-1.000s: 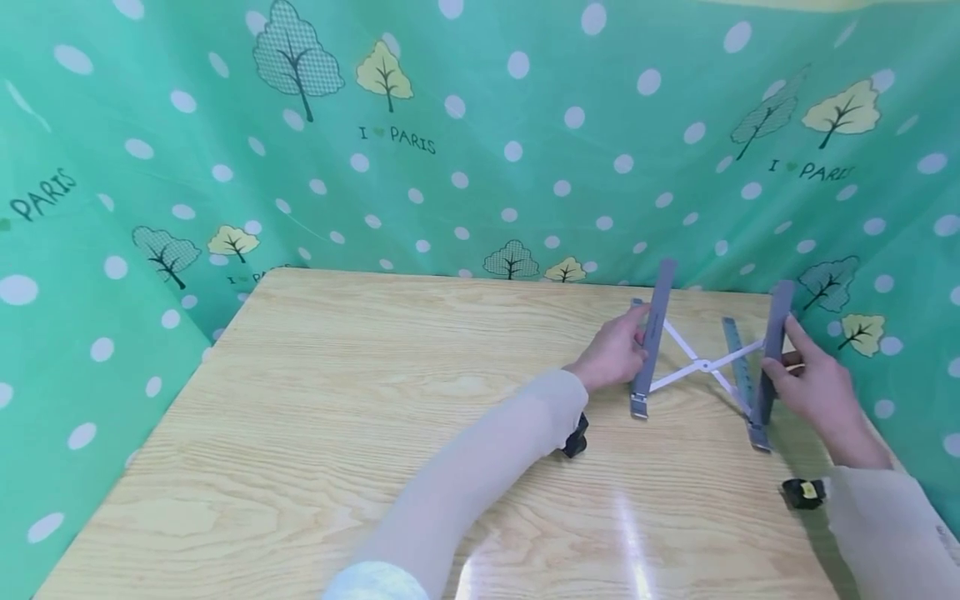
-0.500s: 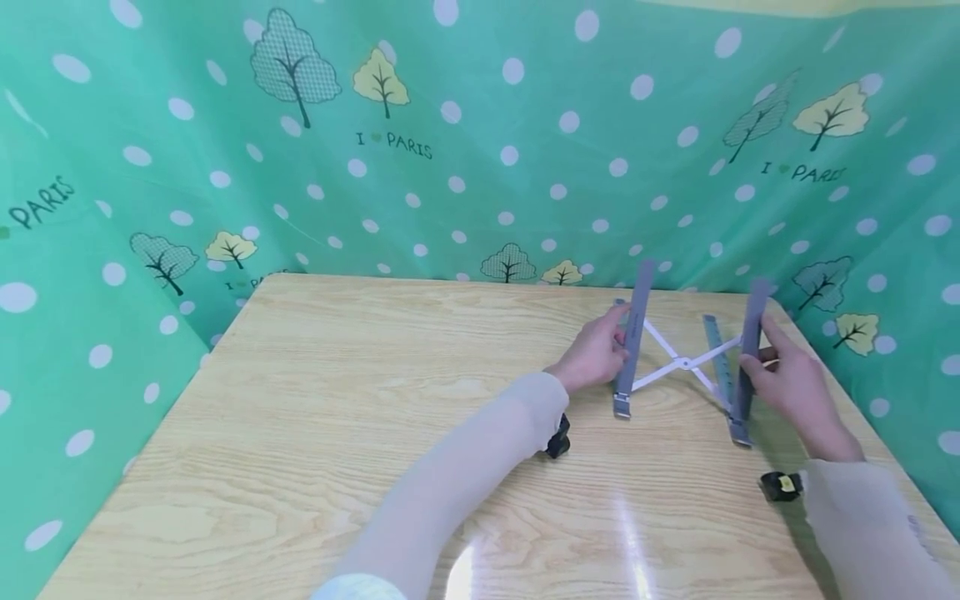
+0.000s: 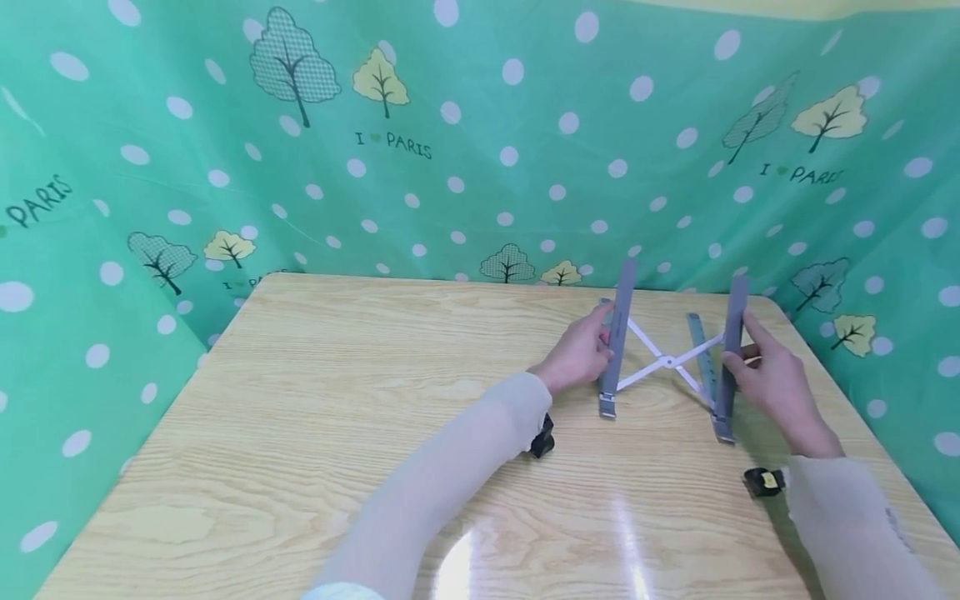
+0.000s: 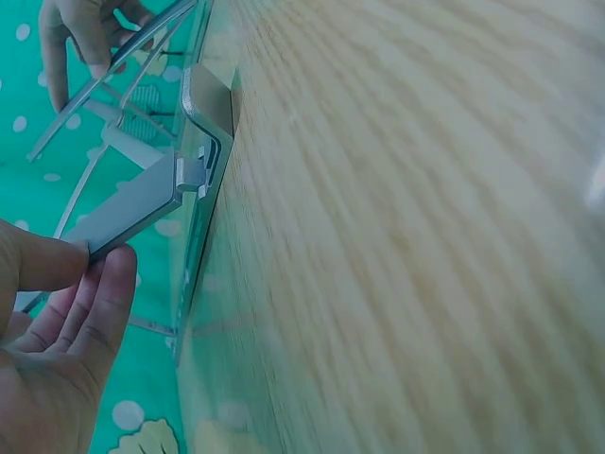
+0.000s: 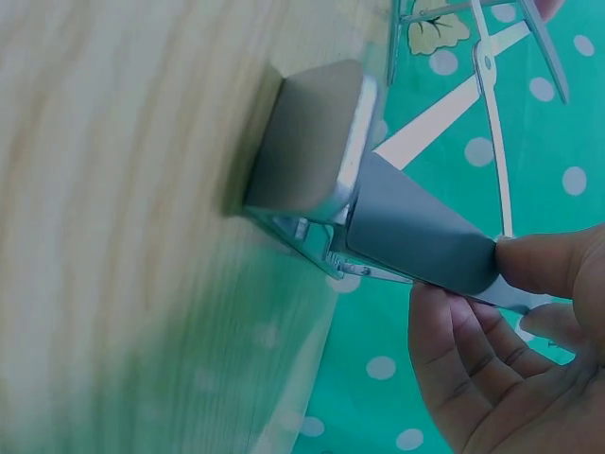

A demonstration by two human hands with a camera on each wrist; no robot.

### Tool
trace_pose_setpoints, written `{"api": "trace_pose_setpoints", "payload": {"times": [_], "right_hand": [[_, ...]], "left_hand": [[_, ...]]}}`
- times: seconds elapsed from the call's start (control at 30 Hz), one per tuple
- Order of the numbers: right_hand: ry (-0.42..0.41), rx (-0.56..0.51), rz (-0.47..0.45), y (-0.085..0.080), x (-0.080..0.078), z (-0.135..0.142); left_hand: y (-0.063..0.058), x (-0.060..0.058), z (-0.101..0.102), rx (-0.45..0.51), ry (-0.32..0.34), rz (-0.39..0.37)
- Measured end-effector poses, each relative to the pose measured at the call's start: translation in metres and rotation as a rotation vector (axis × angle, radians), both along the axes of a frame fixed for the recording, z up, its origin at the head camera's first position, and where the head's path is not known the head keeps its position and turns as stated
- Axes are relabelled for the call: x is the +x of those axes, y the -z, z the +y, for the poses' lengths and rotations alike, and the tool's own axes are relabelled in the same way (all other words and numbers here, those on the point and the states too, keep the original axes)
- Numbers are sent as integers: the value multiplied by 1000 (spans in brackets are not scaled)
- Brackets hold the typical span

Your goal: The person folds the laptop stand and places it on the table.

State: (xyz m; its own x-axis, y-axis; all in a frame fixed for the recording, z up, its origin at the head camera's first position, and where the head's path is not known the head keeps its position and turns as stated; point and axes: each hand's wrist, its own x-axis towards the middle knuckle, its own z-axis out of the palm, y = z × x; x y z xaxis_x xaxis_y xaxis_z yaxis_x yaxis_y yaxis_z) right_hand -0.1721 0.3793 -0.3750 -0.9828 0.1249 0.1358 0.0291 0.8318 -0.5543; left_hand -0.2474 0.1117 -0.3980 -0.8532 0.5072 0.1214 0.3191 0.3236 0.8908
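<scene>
A grey folding laptop stand (image 3: 669, 362) is unfolded at the right rear of the table, its pale cross bars spread in an X. My left hand (image 3: 576, 354) pinches the raised left arm (image 3: 619, 325) of the stand between thumb and fingers. On the other side, my right hand (image 3: 772, 379) grips the raised right arm (image 3: 733, 333). Both upper arms tilt up from the base rails. In the left wrist view, the hooked front lip (image 4: 208, 104) sits at the table surface. The right wrist view shows the other lip (image 5: 307, 142) with its hinge beside it.
The wood-grain table (image 3: 337, 400) extends left and forward of the stand. A green dotted curtain (image 3: 465, 150) hangs right behind the back edge and along both sides. Black wrist cameras (image 3: 763, 482) hang close over the tabletop.
The laptop stand has shifted left along the table, with both hands moving along while holding its arms. Its spread X shape looks about the same.
</scene>
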Motion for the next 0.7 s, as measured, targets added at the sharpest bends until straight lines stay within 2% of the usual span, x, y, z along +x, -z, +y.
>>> {"api": "trace_pose_setpoints", "payload": {"times": [0.3, 0.7], "right_hand": [[-19, -32, -16, 5, 2, -6], [-46, -31, 13, 4, -10, -22]], "left_hand": [[3, 0, -9, -1, -2, 11], [2, -1, -28, -21, -26, 14]]}}
